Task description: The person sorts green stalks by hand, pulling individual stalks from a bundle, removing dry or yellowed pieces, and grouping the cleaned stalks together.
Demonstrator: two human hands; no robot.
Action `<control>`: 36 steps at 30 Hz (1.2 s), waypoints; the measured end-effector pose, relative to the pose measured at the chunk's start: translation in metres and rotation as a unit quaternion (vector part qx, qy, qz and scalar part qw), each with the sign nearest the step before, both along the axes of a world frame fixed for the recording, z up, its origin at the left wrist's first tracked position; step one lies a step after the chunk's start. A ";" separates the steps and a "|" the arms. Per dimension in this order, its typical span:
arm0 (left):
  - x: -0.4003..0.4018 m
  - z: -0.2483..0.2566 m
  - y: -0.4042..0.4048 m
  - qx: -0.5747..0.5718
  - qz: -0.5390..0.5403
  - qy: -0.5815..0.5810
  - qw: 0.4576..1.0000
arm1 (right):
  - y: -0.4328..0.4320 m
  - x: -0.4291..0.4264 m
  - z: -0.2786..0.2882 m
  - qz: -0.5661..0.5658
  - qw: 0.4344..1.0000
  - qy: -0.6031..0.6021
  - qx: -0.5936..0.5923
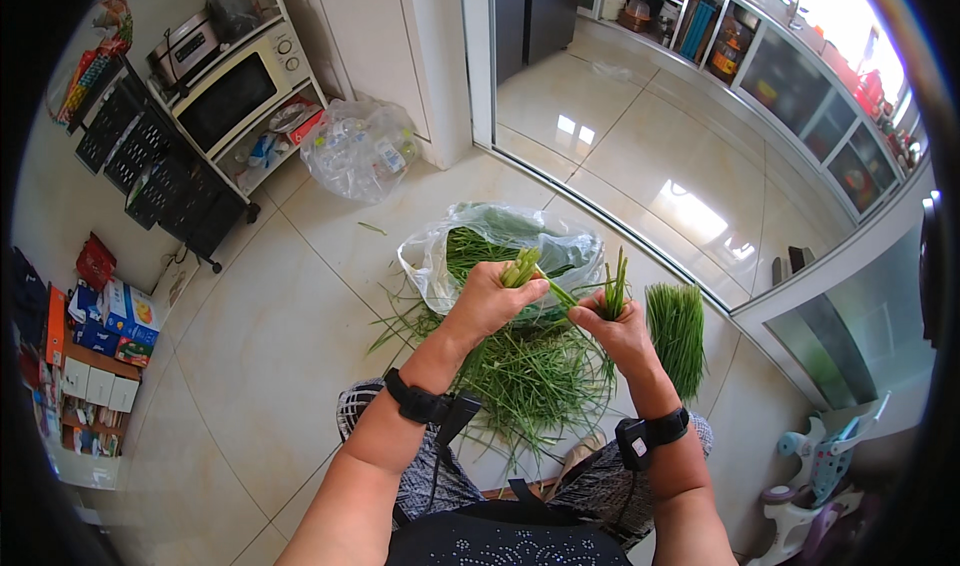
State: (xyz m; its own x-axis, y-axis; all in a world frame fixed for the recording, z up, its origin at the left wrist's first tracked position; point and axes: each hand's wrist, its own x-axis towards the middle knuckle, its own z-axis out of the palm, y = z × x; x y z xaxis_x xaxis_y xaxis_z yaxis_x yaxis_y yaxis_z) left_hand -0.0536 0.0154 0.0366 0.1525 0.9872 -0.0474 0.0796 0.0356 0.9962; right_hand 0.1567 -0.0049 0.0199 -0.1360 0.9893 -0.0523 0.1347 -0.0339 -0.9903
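Note:
My left hand is closed around a bunch of green stalks, likely garlic chives, with their pale cut ends upward. In my right hand is a smaller upright bunch. A few stalks span the gap between both hands, pinched at my right thumb and finger. Below lies a loose heap of thin green leaves on the floor between my feet. Beyond my hands, an open clear plastic bag holds more of the greens. A neatly aligned bundle rests at the right.
A sliding door track crosses the tiled floor. Farther back sit a bag of plastic bottles and a wheeled rack with a microwave oven. Boxes stand at left, a child's plastic ride-on toy at lower right.

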 end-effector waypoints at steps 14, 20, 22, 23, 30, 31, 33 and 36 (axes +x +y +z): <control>-0.020 0.024 -0.001 -0.028 -0.018 0.014 0.999 | -0.001 0.009 -0.003 -0.001 0.994 -0.081 0.077; -0.043 0.021 0.009 -0.007 0.131 -0.056 0.990 | -0.001 0.015 0.012 0.020 0.998 0.042 -0.046; -0.037 0.034 0.004 -0.014 0.097 -0.039 0.994 | -0.001 0.018 0.012 0.044 0.990 0.084 -0.102; -0.030 0.034 0.001 -0.036 0.058 -0.058 0.996 | -0.001 0.019 0.011 0.058 0.984 0.109 -0.130; -0.003 0.023 -0.010 -0.094 -0.058 -0.116 0.987 | -0.001 0.007 0.005 0.124 0.946 0.199 -0.224; -0.003 0.023 -0.009 -0.081 -0.050 -0.105 0.990 | -0.001 0.007 0.006 0.123 0.946 0.197 -0.226; -0.002 0.013 -0.006 -0.012 -0.039 -0.071 0.997 | -0.001 0.007 0.007 0.120 0.946 0.194 -0.230; -0.005 -0.003 -0.001 0.077 -0.021 -0.020 0.997 | -0.001 0.009 0.003 0.136 0.951 0.172 -0.219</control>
State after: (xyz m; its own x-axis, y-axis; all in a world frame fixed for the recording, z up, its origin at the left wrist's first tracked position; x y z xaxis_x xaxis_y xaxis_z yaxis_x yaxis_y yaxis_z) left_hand -0.0587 0.0140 0.0331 0.1928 0.9749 0.1117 0.0379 -0.1211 0.9919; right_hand 0.1659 -0.0057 0.0231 -0.4671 0.8089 -0.3572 -0.1318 -0.4631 -0.8764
